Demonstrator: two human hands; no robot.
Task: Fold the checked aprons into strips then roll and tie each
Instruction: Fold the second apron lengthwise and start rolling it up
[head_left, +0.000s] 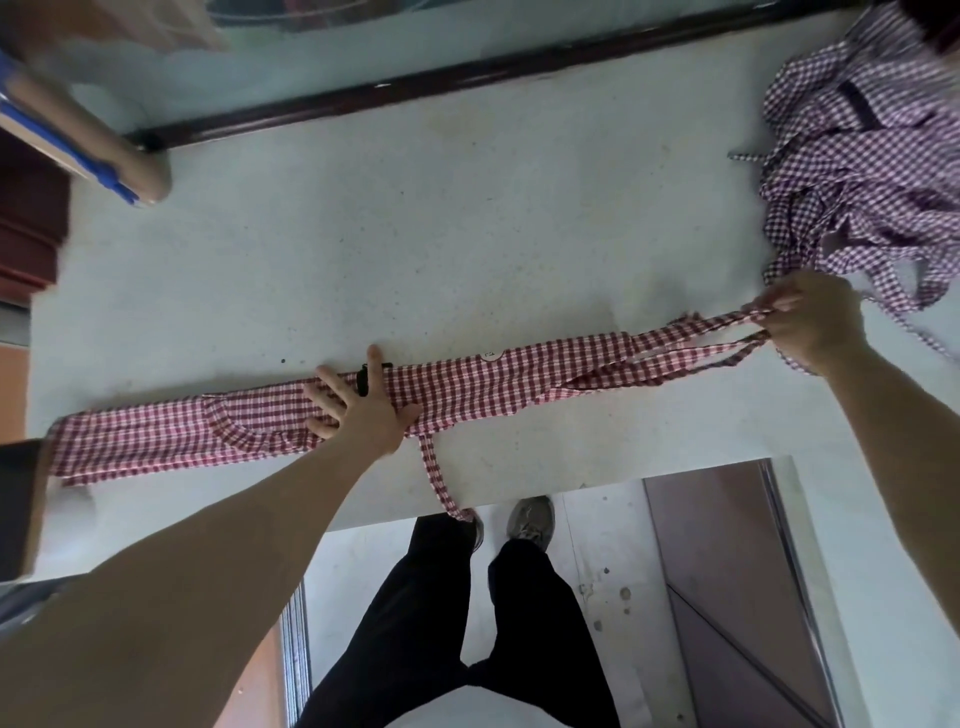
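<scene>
A red-and-white checked apron (478, 387) lies folded into a long narrow strip across the pale table (415, 249), running from the left edge toward the right. My left hand (358, 402) presses flat on the strip's middle with fingers spread. My right hand (808, 325) pinches the apron's thin straps (722, 332) at the right end and holds them stretched taut. One loose tie (439, 478) hangs over the table's near edge.
A heap of purple-and-white checked aprons (872, 171) lies at the table's far right. A cardboard tube with blue tape (78, 135) rests at the far left. A dark rail (415, 85) runs along the back. My legs and shoes (530, 519) stand below the near edge.
</scene>
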